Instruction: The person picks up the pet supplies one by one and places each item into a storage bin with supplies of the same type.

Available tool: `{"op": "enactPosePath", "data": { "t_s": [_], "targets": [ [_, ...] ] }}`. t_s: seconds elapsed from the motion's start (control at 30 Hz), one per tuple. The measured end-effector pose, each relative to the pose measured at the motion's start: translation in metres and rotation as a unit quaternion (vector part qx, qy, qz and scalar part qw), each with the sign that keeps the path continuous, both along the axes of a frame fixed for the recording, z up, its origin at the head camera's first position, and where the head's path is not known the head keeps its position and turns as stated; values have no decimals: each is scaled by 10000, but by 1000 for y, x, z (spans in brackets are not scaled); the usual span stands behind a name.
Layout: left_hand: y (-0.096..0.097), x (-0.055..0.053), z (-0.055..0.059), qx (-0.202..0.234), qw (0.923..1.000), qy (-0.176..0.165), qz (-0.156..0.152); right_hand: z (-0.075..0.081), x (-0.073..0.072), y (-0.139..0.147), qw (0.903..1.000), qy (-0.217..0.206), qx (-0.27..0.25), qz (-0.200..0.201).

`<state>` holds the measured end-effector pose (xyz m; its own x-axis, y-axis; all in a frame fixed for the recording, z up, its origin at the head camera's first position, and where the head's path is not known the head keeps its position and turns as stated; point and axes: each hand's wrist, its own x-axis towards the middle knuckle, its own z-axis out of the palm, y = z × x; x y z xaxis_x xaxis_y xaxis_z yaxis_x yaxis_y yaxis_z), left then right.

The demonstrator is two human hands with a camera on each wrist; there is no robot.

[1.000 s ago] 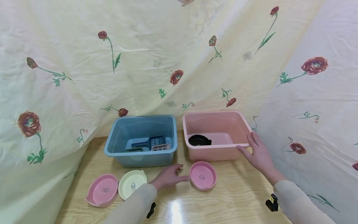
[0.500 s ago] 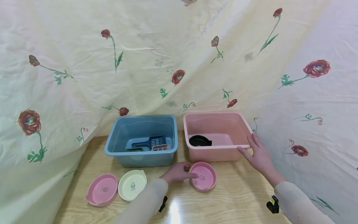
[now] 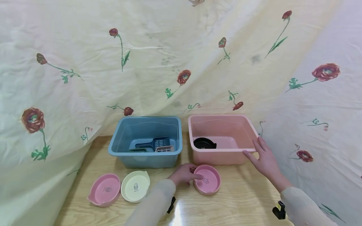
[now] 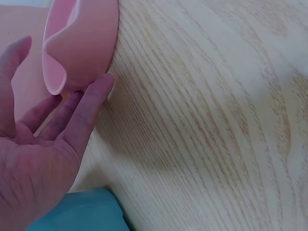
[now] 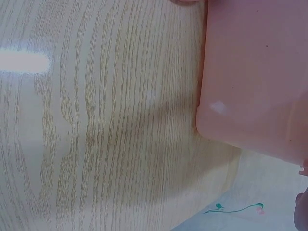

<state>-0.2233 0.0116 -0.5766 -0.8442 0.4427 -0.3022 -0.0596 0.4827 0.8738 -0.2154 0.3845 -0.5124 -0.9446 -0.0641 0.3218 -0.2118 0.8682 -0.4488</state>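
Pink bin (image 3: 220, 158): on the desk (image 3: 226, 207); the head view looks down into it, while the right wrist view gives just the outside of it and a lower corner.
Paw-print bowl (image 3: 213, 175): pink, on the desk just in front of the pink bin, toward its left end; the print shows in the head view alone, the wavy dip in the rim by the fingers in the left wrist view.
Left hand (image 3: 183, 175): in front of the pink bin, off its left corner; grip released, fingers extended, tips against the paw-print bowl's outer wall. From the head the thumb overlaps the inside; from the wrist it stands clear of the rim.
Right hand (image 3: 264, 159): at the pink bin's front right corner; grip loose, spread fingers resting on the rim. Its own wrist view catches only a sliver of finger.
Black bowl (image 3: 203, 143): inside the pink bin, at left; head view only.
Blue bin (image 3: 147, 161): left of the pink bin, with a dark blue scoop (image 3: 156, 143) in it; the left wrist view has only a teal part.
Cream bowl (image 3: 135, 186): left of the pink bin and nearer the person; head view only.
Flowered cloth (image 3: 158, 62): behind the pink bin.
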Motion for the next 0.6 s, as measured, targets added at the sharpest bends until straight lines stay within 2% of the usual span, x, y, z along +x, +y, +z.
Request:
{"op": "enactPosePath", "data": {
  "t_s": [0.3, 0.6],
  "targets": [
    [5, 1, 4, -180, 9994, -38, 296, 0, 0, 0, 10000, 2, 46, -34],
    [9, 1, 11, -233, 9965, -525, 614, 0, 2, 1, 9998, -127, 161, -89]
  ]
}}
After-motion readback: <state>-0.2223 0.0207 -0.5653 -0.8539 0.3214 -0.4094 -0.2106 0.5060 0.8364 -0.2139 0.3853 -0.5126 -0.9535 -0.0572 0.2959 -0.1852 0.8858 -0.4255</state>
